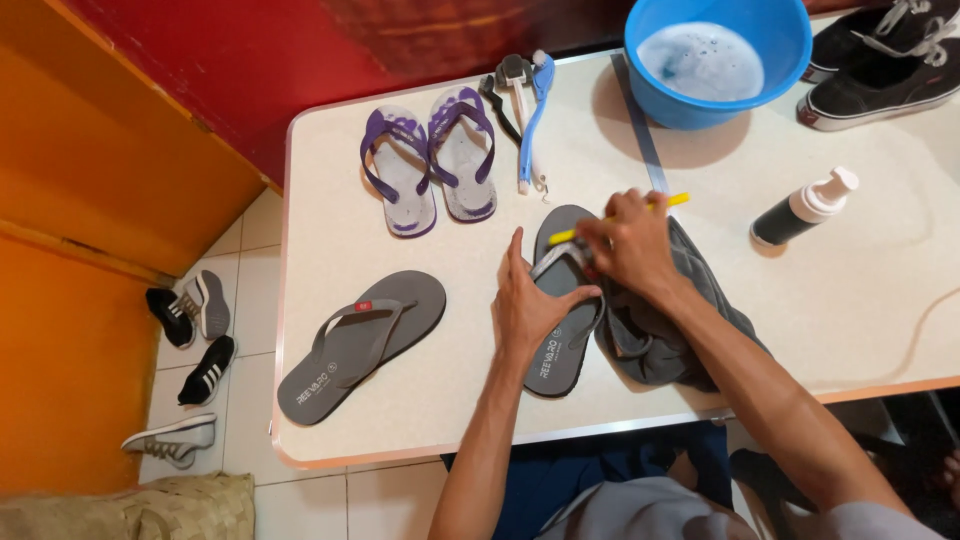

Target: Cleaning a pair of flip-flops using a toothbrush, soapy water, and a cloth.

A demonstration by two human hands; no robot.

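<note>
A grey flip-flop [562,345] lies on the white table [330,160] in front of me. My left hand [527,300] presses down on its left edge, fingers spread. My right hand [628,243] grips a yellow-handled brush [672,201] and holds it against the flip-flop's strap. The matching grey flip-flop [358,342] lies further left, untouched. A dark grey cloth [660,330] is bunched under my right wrist, partly over the flip-flop's right side.
A purple pair of flip-flops [432,160] and long-handled brushes [528,110] lie at the back. A blue basin of soapy water [716,58], black sneakers [880,70] and a pump bottle [805,208] stand to the right. Several shoes [195,345] sit on the floor at the left.
</note>
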